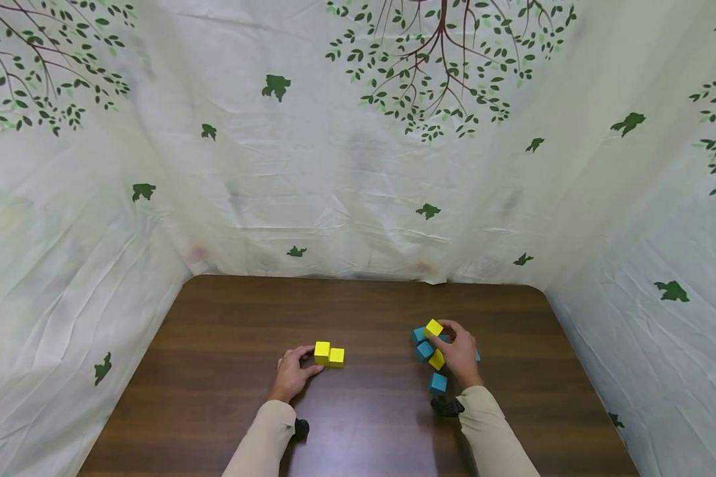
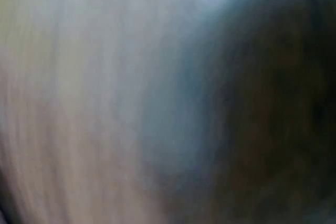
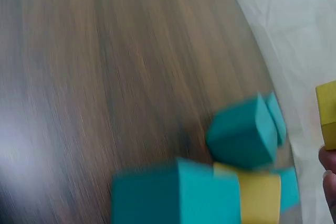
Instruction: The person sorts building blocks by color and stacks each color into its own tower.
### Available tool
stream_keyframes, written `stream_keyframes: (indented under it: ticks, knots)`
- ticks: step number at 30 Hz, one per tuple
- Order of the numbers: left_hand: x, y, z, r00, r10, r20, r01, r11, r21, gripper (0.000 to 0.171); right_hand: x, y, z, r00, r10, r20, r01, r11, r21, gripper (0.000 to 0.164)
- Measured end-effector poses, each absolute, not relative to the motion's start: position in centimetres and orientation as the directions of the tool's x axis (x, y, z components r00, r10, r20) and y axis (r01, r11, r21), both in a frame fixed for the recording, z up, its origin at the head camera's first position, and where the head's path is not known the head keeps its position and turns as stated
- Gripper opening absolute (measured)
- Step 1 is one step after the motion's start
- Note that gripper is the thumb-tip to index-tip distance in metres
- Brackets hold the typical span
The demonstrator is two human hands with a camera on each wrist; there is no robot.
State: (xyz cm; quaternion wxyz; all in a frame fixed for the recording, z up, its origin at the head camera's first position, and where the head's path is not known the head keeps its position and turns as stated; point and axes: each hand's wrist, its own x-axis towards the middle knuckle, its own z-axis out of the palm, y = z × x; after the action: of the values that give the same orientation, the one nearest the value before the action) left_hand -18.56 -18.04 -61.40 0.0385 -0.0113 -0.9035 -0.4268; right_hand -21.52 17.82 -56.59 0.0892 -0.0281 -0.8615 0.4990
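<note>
My right hand [image 1: 461, 351] pinches a yellow cube [image 1: 433, 328] over a cluster of blue cubes. In the right wrist view, that yellow cube [image 3: 328, 111] shows at the right edge, above two fingertips [image 3: 329, 179]. Below it in the head view are a blue cube [image 1: 424, 351], another yellow cube [image 1: 437, 360] and a separate blue cube [image 1: 438, 383] close to the wrist. At the left, my left hand [image 1: 292, 374] has its thumb and fingers about the left side of a yellow cube [image 1: 322, 352]. A second yellow cube [image 1: 337, 358] sits against that one's right side.
The brown wooden table [image 1: 382, 424] has a white cloth [image 1: 358, 172] with printed leaves hanging behind it and on both sides. A bit of blue cube [image 1: 478, 356] peeks out right of the right hand. The left wrist view is blurred.
</note>
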Motion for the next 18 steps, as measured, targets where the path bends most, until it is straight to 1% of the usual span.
stream_keyframes:
  ticks: [6, 13, 18]
  knots:
    - [-18.5, -18.0, -61.4, -0.997, -0.014, 0.073, 0.048, 0.633, 0.773, 0.044, -21.3, 14.9, -56.6, -0.987, 0.089, 0.137, -0.075, 0.498, -0.864, 0.036]
    - [-18.5, -17.9, -61.5, -0.996, -0.024, 0.092, 0.056, 0.631, 0.773, 0.043, -21.1, 11.9, -57.1, -0.988, 0.035, 0.151, -0.12, 0.444, -0.888, 0.035]
    - [-18.6, -17.8, -61.3, -0.996, -0.021, 0.09, 0.057, 0.629, 0.775, 0.043, -21.1, 10.0, -57.4, -0.987, -0.007, 0.162, -0.149, 0.436, -0.888, 0.036]
